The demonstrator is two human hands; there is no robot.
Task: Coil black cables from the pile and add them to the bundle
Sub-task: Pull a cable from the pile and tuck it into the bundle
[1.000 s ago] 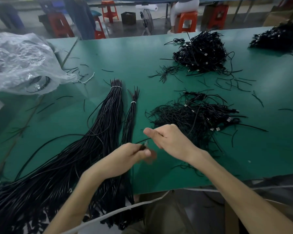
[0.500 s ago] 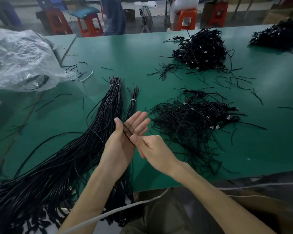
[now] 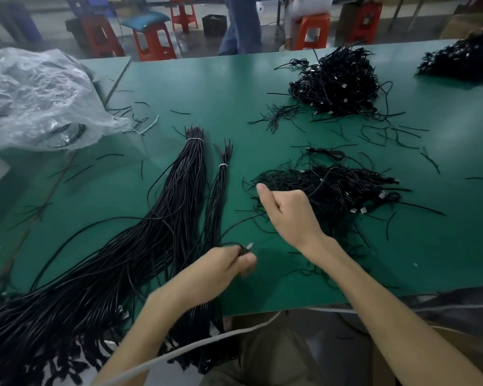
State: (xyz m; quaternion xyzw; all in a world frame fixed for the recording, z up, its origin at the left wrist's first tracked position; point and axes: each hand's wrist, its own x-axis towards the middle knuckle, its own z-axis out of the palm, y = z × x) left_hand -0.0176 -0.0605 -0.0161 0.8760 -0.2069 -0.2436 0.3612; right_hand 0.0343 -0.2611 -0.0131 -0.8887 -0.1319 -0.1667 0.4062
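Head camera looks down (close) at table [image 3: 234,87].

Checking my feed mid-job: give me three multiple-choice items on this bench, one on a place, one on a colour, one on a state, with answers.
1. The thin tied bundle lies where against the thick tied bundle? A on its left; B on its right; C on top of it.
2. The table top is: A green; B grey; C white.
3. The left hand: A lies flat on the table; B hangs empty off the table; C grips a cable end.
Answers: 1 B, it lies along the thick one's right side. 2 A, green shows all around the cables. 3 C, its fingers curl round the cable behind the plug.
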